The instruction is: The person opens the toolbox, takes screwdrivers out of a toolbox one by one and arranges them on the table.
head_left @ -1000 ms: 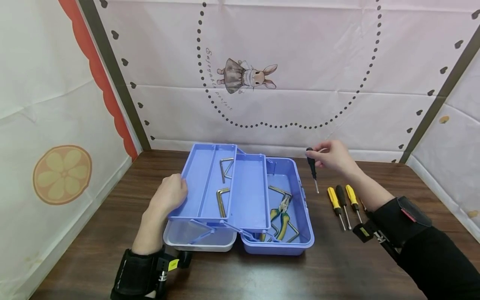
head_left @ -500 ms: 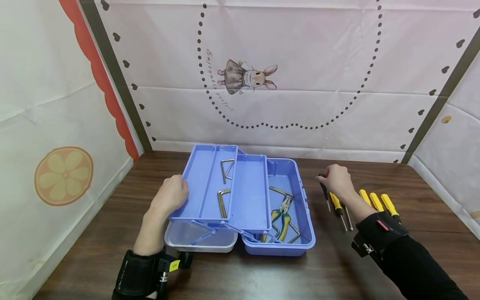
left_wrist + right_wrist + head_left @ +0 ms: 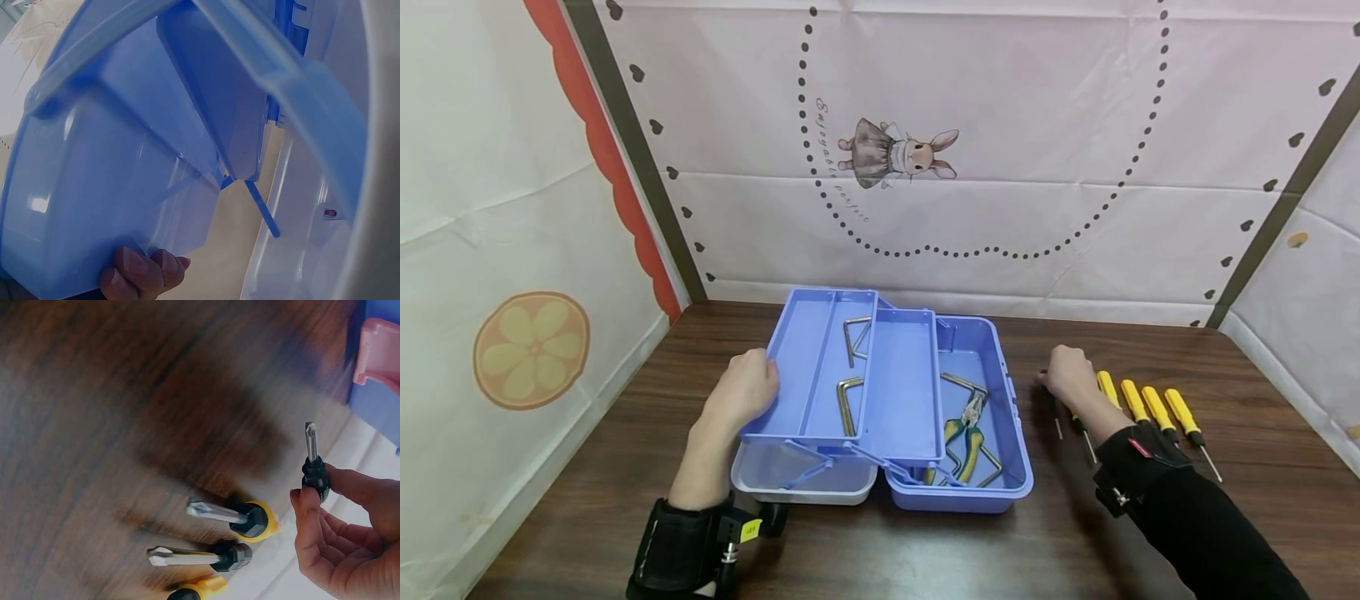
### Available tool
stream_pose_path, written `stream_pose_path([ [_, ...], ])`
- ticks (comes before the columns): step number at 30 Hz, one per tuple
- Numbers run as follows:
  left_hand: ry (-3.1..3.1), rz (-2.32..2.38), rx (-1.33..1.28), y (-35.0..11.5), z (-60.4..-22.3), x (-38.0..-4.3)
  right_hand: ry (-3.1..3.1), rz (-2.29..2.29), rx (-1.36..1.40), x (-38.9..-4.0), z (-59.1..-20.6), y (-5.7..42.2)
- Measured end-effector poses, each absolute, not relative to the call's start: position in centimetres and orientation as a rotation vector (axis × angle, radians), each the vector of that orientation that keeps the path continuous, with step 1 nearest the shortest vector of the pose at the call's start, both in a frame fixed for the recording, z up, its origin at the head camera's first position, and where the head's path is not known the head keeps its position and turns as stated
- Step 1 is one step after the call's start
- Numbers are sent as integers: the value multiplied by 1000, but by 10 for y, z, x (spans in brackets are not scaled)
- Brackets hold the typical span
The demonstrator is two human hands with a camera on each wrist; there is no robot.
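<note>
At the left edge of a blue toolbox's upper tray (image 3: 796, 367), my left hand (image 3: 743, 390) grips the side wall; its fingertips (image 3: 142, 265) show curled at the tray's underside in the left wrist view. My right hand (image 3: 1070, 379) pinches a screwdriver (image 3: 317, 478) by its black handle between thumb and fingers, shaft pointing away from the palm. It is low over the table beside a row of screwdrivers, partly hiding them. Yellow-handled screwdrivers (image 3: 1182, 410) lie to its right. In the right wrist view, another screwdriver (image 3: 187, 556) with a black collar lies close by.
The toolbox (image 3: 958, 502) stands opened out, its cantilever trays spread left over the clear lid (image 3: 805, 497). Bent hex keys (image 3: 844, 406) lie in the upper tray. Pliers (image 3: 973, 437) and more hex keys lie in the base. A fabric wall rises behind the table.
My right hand has come down and slightly right, bringing the black-handled screwdriver from above the table to the left end of the row. My left hand keeps its hold on the tray.
</note>
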State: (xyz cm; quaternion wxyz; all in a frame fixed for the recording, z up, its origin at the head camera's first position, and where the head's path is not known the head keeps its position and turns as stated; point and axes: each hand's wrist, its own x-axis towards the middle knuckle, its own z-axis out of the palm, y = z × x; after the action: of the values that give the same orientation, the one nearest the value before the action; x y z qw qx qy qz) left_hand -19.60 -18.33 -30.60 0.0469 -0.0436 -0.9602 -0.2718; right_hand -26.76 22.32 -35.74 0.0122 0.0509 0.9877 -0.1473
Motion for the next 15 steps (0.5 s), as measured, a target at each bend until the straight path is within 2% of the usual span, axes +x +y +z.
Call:
stream_pose_path([
  [15, -2934, -854, -136, -183, -305, -195, 3037, -426, 214, -270, -363, 222],
])
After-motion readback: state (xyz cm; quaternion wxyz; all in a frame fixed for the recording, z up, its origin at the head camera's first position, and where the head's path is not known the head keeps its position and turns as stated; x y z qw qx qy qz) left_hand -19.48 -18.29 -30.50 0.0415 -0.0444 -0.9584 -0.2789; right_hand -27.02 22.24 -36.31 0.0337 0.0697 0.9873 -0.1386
